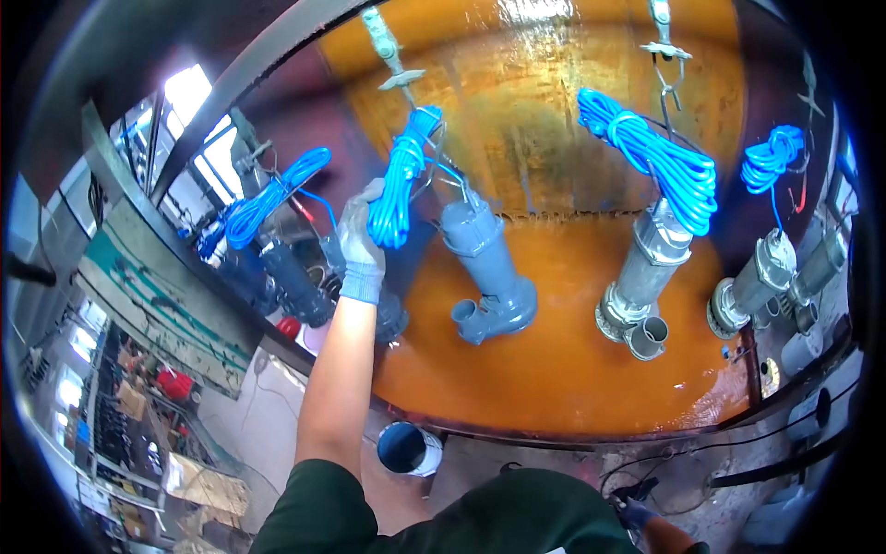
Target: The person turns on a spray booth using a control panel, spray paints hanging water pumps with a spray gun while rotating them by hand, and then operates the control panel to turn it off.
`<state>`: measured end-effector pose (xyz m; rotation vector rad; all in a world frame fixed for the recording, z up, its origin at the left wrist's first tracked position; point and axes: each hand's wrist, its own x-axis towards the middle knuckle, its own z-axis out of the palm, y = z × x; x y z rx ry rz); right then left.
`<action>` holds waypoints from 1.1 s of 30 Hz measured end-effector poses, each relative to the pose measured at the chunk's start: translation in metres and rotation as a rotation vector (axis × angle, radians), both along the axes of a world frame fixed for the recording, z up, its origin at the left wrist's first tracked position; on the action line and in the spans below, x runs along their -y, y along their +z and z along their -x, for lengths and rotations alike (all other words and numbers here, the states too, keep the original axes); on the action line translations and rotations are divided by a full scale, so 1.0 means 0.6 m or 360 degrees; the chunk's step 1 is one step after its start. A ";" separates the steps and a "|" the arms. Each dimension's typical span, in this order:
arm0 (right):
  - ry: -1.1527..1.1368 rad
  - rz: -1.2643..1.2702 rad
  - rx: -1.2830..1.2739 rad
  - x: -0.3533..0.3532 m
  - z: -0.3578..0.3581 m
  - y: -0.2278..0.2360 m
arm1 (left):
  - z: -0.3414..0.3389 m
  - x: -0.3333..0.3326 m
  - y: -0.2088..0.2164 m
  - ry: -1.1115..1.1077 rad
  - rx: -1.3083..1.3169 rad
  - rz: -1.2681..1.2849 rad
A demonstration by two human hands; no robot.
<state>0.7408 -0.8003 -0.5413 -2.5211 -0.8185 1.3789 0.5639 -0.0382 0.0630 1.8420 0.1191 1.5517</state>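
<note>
My left hand (360, 242), in a pale grey glove with a blue cuff, is raised and grips a bundled coil of blue cable (399, 180) from its left side. The cable runs to a blue-grey submersible pump (489, 268), which hangs from a hook just right of the hand. Low at the right, by my body, my right hand (635, 513) is gloved and closed on a dark object, blurred and partly hidden. A thin black hose (604, 480) lies near it.
Bare-metal pumps (646, 258) with blue cable coils hang to the right; darker painted pumps (295, 282) hang at the left. Behind them stands an orange-stained booth wall (554, 157) with a wet-looking base. A white bucket (425, 452) of dark liquid is on the floor below.
</note>
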 end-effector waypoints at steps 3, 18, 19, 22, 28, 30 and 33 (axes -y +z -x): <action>0.0127 0.0254 0.0067 -0.067 -0.005 -0.026 | 0.001 0.056 -0.024 0.0075 0.0150 0.0263; -0.0349 0.0068 0.0470 -0.147 0.084 0.140 | 0.743 0.555 -0.965 -0.0076 -0.2665 0.0807; -0.0337 0.0111 0.0400 -0.132 0.089 0.129 | 0.802 0.586 -1.019 -0.0188 -0.2979 0.0455; -0.0400 0.0150 0.0345 -0.101 0.100 0.091 | 0.865 0.648 -1.026 -0.0471 -0.3191 0.0387; -0.0372 0.0169 0.0361 -0.051 0.106 0.010 | 0.849 0.693 -0.949 -0.0427 -0.3022 0.0753; -0.0374 0.0166 0.0340 -0.072 0.117 0.049 | 0.834 0.669 -0.962 -0.0473 -0.3144 0.0532; -0.0352 0.0151 0.0320 -0.104 0.128 0.094 | 0.836 0.639 -1.024 -0.0242 -0.2821 0.0945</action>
